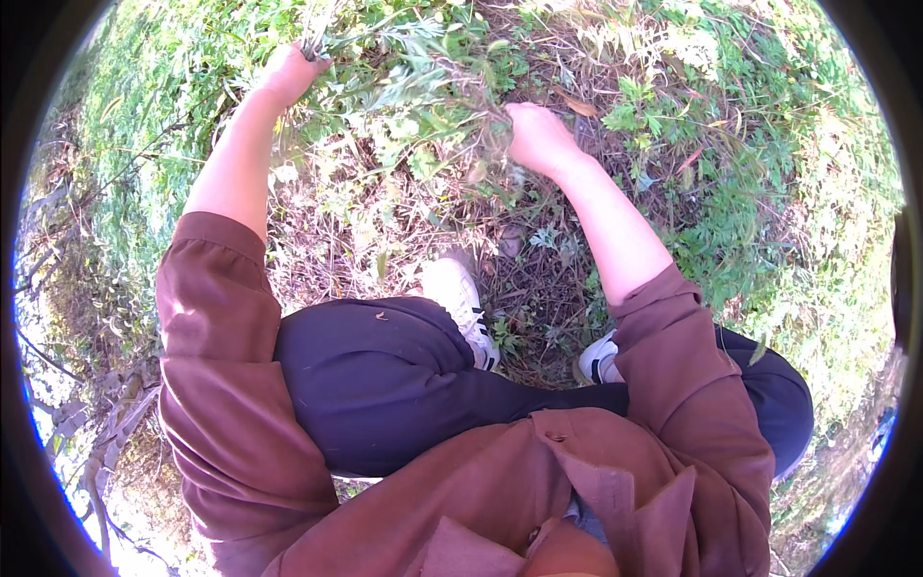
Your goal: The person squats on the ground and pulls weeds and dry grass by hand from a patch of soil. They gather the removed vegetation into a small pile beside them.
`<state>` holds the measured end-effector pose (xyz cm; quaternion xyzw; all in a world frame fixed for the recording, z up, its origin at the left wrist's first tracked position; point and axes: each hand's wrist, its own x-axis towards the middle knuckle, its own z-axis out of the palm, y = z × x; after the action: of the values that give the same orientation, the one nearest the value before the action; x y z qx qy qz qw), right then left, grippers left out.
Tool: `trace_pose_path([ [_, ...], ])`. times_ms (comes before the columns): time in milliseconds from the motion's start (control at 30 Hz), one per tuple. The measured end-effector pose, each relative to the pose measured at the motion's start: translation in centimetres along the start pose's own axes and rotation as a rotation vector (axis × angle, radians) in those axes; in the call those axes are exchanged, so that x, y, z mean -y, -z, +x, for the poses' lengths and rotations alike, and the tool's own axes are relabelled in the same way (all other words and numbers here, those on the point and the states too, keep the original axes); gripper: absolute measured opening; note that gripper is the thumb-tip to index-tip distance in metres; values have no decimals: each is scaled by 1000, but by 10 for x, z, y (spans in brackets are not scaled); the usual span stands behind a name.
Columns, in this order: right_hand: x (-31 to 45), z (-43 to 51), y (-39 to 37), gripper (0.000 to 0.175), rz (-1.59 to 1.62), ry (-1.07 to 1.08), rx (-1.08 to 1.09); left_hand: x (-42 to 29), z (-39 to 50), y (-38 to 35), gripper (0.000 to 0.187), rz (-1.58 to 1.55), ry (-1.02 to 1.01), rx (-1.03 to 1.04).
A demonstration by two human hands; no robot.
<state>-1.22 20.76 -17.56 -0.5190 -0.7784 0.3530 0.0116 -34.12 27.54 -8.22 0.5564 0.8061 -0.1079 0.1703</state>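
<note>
My left hand (290, 72) is at the upper left, closed around a small bunch of thin stems (314, 42) that stick up past the fingers. To the right, my right hand (539, 138) grips the stems of a leafy weed (433, 76). Its grey-green, finely cut leaves stretch leftward towards my left hand and are partly blurred. Whether the two bunches touch each other cannot be made out. My right fingers are mostly hidden behind the back of the hand.
Low green plants (750, 209) and dry straw-like stalks (346, 223) cover the ground. A brown dead leaf (577, 102) lies beyond my right hand. My white shoes (456, 296) stand below my bent knees. Bare branches (101, 461) reach in at the lower left.
</note>
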Motion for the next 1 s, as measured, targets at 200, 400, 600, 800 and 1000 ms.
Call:
trace_pose_path([
  [200,-28,28,-12,44,104,54,-244,16,13,-9,51,56,-29,-23],
  [400,-29,54,-53,52,155,-27,-5,24,11,-17,44,-14,-4,-29],
  [600,-44,65,-69,44,719,-203,35,14,-1,-12,47,17,-20,-18],
  [800,-39,56,-50,21,-21,30,29,5,-2,-23,44,-136,-97,48],
  [1000,1,19,-37,26,40,-176,140,-7,14,-43,33,-103,-146,9],
])
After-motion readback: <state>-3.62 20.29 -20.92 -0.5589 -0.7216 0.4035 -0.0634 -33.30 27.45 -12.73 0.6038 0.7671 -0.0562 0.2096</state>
